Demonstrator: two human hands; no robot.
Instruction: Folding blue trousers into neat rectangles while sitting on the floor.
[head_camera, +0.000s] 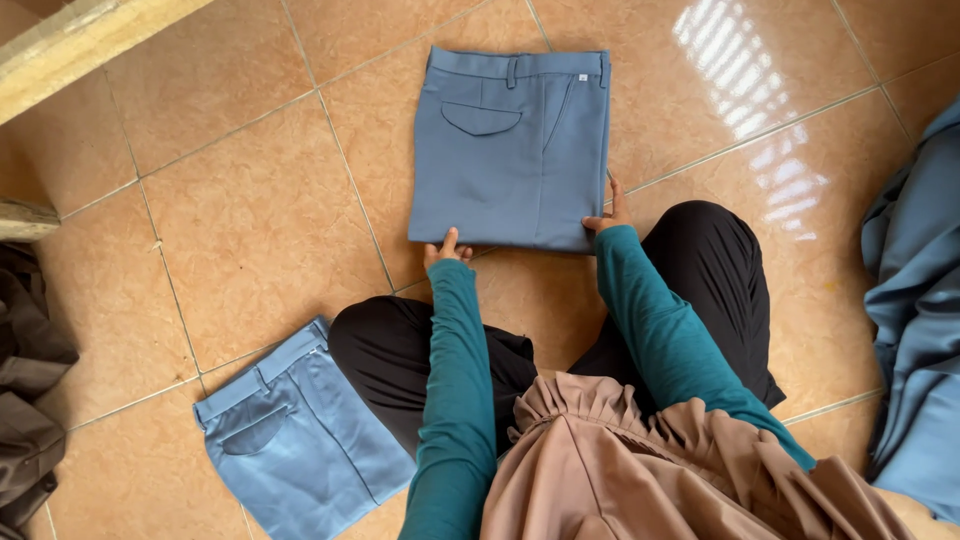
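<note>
On the glossy orange tiled floor (250, 210) our left hand (446, 249) and right hand (607, 216) pinch the near edge of the folded blue trousers (510, 150), a second folded pair (300, 440) lying beside our knee.

Both hands, left (446, 249) and right (607, 214), on folded blue trousers (510, 150)

Folded trousers (510, 150) grey-blue; second pair (300, 440) lighter blue; floor tiles (250, 200) orange-tan; sleeves (450, 400) teal
</note>
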